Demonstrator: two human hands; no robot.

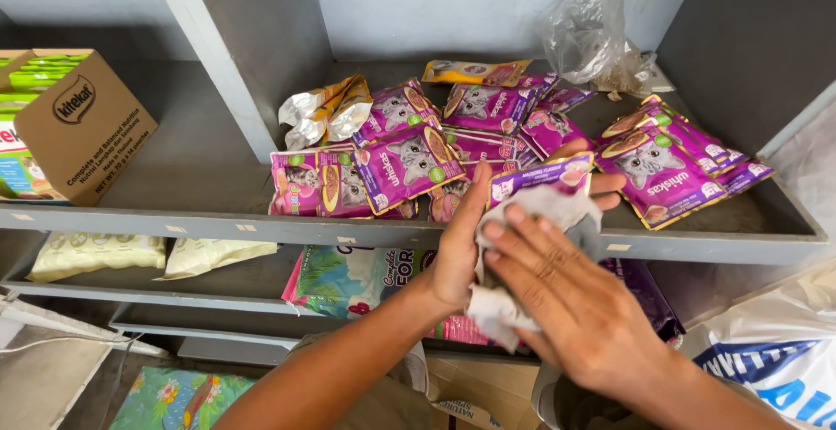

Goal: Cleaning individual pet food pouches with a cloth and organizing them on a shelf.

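Right hand (575, 308) pressing cloth (557, 208), pouch (540, 176) in left grip (466, 238)

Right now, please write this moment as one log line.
left hand: holds purple pouch | right hand: presses cloth on pouch | place: shelf

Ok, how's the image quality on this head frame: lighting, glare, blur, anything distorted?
Head view: even daylight with soft shadows under the grey shelf; glare on the silver pouches and the clear plastic bag; the left hand, right hand and purple pouch are sharp; shelf edges bow slightly, typical of wide-angle distortion.
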